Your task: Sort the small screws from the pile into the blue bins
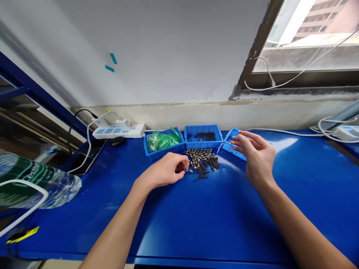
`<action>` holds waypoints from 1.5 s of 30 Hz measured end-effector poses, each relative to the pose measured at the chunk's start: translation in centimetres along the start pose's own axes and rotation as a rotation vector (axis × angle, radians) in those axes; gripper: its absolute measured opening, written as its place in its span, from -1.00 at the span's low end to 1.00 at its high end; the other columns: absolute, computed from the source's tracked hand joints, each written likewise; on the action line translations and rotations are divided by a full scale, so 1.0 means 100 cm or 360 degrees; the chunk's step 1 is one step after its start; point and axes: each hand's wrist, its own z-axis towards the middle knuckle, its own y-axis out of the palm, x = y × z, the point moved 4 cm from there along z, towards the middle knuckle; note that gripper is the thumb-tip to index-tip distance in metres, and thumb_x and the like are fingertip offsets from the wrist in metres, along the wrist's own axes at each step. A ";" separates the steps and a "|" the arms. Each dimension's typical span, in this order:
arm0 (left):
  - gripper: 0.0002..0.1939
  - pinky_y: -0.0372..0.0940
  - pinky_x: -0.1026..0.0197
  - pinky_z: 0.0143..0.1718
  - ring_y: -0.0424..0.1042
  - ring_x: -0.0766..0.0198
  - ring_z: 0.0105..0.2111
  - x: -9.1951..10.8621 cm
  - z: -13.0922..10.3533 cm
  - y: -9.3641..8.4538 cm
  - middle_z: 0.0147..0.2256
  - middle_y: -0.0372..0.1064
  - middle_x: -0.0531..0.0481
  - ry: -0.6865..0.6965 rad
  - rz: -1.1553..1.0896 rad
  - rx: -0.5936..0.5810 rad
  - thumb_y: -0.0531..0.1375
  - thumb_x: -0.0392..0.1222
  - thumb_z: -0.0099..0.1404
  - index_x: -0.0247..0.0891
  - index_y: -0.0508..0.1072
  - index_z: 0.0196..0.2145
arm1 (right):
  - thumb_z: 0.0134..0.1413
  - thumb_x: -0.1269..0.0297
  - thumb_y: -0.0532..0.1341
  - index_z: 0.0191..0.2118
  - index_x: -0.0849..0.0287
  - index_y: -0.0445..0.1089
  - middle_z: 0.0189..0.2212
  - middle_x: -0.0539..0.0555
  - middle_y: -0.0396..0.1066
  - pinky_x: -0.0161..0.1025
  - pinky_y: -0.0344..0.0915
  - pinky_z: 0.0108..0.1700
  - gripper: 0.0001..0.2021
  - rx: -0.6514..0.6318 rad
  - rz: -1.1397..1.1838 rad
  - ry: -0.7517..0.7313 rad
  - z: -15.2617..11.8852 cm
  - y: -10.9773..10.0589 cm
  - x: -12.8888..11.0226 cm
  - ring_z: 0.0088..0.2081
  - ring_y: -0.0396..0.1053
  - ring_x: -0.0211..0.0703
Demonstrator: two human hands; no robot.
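Observation:
A loose pile of small dark and brassy screws [203, 160] lies on the blue table in front of the bins. My left hand [169, 169] is at the pile's left edge, thumb and forefinger closed around the end of a small screw [189, 170]. Over the right-hand blue bin [230, 145], my right hand [259, 151] hovers with its fingers stretched and a little apart; nothing shows in it. Part of that bin is hidden behind the hand. Dark screws [206, 136] lie in the middle blue bin [193, 143].
Green and clear plastic bags fill the left blue bin [157, 154]. Further left are a power strip [137, 130], a black mouse [117, 141] and a big water bottle [42, 179]. White cable [283, 132] runs along the wall. A window [308, 41] is at upper right.

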 end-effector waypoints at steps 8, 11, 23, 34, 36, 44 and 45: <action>-0.87 0.47 0.19 -0.22 0.54 0.27 -0.35 0.013 0.006 -0.005 -0.35 0.54 0.01 0.0034 -0.0632 0.0423 0.32 -0.20 0.23 -0.23 0.45 -0.30 | -0.03 0.18 0.39 -0.19 0.20 0.59 -0.41 0.10 0.61 -0.17 0.54 -0.29 -0.72 -0.1135 -0.0260 0.0015 -0.035 0.038 0.009 -0.39 0.59 -0.08; -0.73 0.48 0.21 -0.27 0.59 0.23 -0.36 0.012 0.008 -0.001 -0.36 0.57 0.01 -0.0086 -0.0867 0.0433 0.39 -0.16 0.16 -0.22 0.40 -0.26 | -0.03 0.18 0.42 -0.17 0.19 0.59 -0.34 0.11 0.63 -0.15 0.56 -0.19 -0.72 -0.1298 -0.0173 0.0106 -0.044 0.042 0.013 -0.31 0.61 -0.05; -0.52 0.42 0.24 -0.37 0.60 0.20 -0.43 0.006 0.012 0.010 -0.44 0.58 0.02 -0.0249 -0.1206 0.0385 0.46 0.00 0.11 -0.20 0.27 -0.23 | -0.17 0.14 0.55 -0.34 0.21 0.59 -0.50 0.08 0.59 -0.23 0.48 -0.36 -0.70 -0.1377 0.0199 0.0484 -0.043 0.045 0.017 -0.47 0.54 -0.16; -0.96 0.39 0.19 -0.25 0.50 0.22 -0.34 0.015 0.007 0.005 -0.33 0.54 -0.02 0.0113 -0.0050 0.0308 0.32 -0.25 0.26 -0.24 0.55 -0.30 | -0.16 0.14 0.49 -0.35 0.19 0.61 -0.41 0.17 0.61 -0.08 0.53 -0.25 -0.74 -0.0628 0.0070 0.0285 -0.018 0.024 0.013 -0.36 0.59 -0.01; -0.91 0.37 0.21 -0.28 0.48 0.23 -0.36 0.010 0.006 0.009 -0.30 0.52 -0.04 0.0126 0.0148 0.0207 0.34 -0.32 0.22 -0.25 0.58 -0.27 | -0.10 0.16 0.43 -0.33 0.20 0.59 -0.32 0.21 0.63 -0.06 0.54 -0.22 -0.77 -0.0267 0.0100 0.0269 -0.008 0.012 0.012 -0.31 0.61 0.03; -0.89 0.23 0.31 -0.44 0.38 0.32 -0.49 0.003 0.006 0.015 -0.44 0.41 0.03 0.0097 0.0203 0.0077 0.26 -0.42 0.22 -0.28 0.53 -0.42 | 0.00 0.19 0.31 -0.24 0.17 0.56 -0.14 0.23 0.61 -0.05 0.53 -0.24 -0.78 -0.0193 0.0036 0.0195 0.001 0.001 0.015 -0.22 0.61 0.05; -0.87 0.21 0.31 -0.46 0.36 0.33 -0.51 0.004 0.006 0.015 -0.46 0.40 0.04 0.0095 0.0194 0.0067 0.25 -0.45 0.20 -0.28 0.51 -0.45 | 0.00 0.18 0.31 -0.25 0.17 0.56 -0.15 0.23 0.61 -0.07 0.52 -0.26 -0.78 -0.0233 0.0023 0.0195 -0.001 0.004 0.015 -0.25 0.61 0.03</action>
